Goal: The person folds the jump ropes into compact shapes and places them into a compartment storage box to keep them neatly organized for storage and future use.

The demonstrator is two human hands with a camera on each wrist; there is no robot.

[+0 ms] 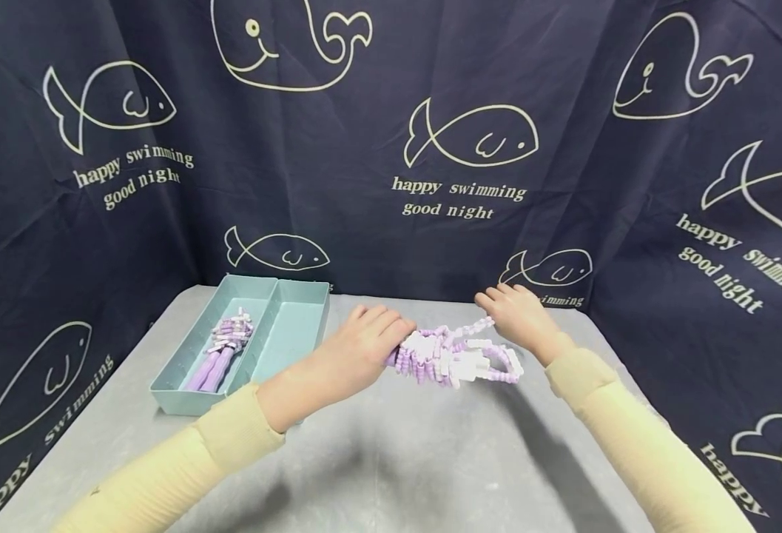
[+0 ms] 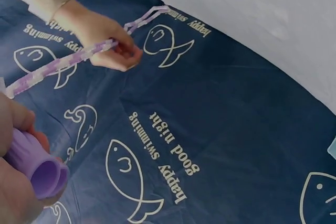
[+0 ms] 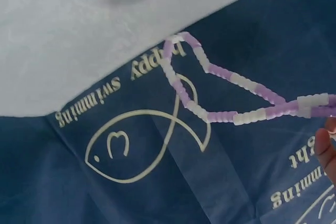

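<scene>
My left hand (image 1: 367, 344) grips the purple handles (image 2: 47, 174) of a beaded jump rope (image 1: 430, 359) above the table. White and purple beads are bundled in coils beyond its thumb side, and loose loops stick out to the right. My right hand (image 1: 520, 314) is beside these loops with bent fingers. In the left wrist view a beaded strand crosses that right hand (image 2: 110, 43); whether the fingers pinch it is hidden. A loop of the beaded rope (image 3: 226, 116) extends past one fingertip (image 3: 326, 148) in the right wrist view.
A pale teal two-part tray (image 1: 327, 296) stands on the left of the grey table (image 1: 391, 459). Its left compartment holds a second jump rope (image 1: 231, 333), bundled, purple handles toward me. Dark blue fabric (image 1: 364, 148) with fish and whale drawings hangs behind and at both sides.
</scene>
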